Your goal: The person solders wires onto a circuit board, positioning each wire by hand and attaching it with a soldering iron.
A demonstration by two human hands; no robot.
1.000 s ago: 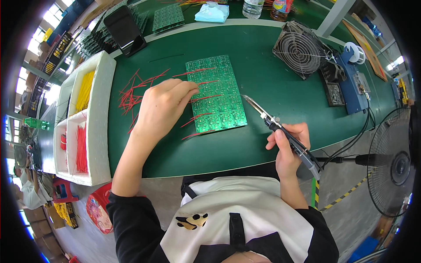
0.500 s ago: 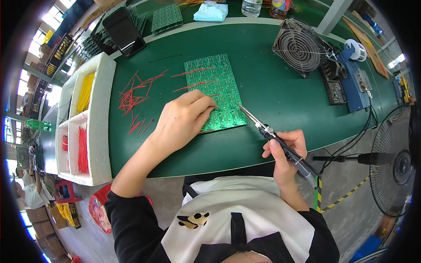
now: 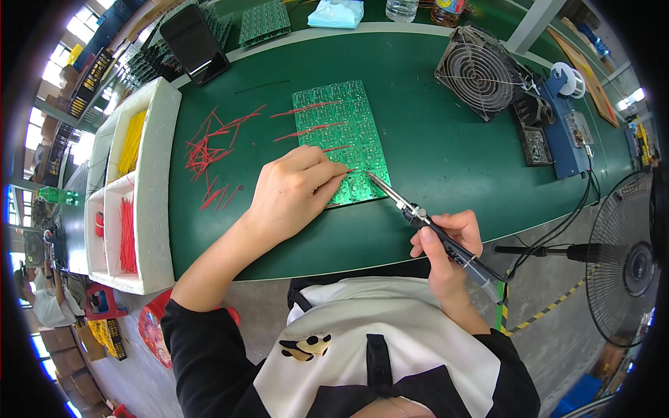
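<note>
A green circuit board panel (image 3: 369, 143) lies on the green bench, with several red wires (image 3: 313, 130) across its left part. My left hand (image 3: 296, 184) rests over the panel's lower left and pinches a red wire, whose end shows just past the fingertips. In my right hand (image 3: 449, 251) is a soldering iron (image 3: 411, 209), held like a pen. Its tip points up and left, at the panel close by the pinched wire end; whether it touches is too small to tell. Left of the panel lies a loose pile of red wires (image 3: 205, 150).
A white foam box (image 3: 157, 202) with yellow and red wires stands at the left. A square metal fan (image 3: 477, 70) and a blue soldering station (image 3: 561, 132) stand back right, cables trailing down. Behind are a black phone (image 3: 195, 45), stacked boards (image 3: 265, 24) and bottles (image 3: 402, 10).
The soldering iron's tip has moved left, closer to my left fingertips. My left hand has shifted very slightly and still pinches the wire.
</note>
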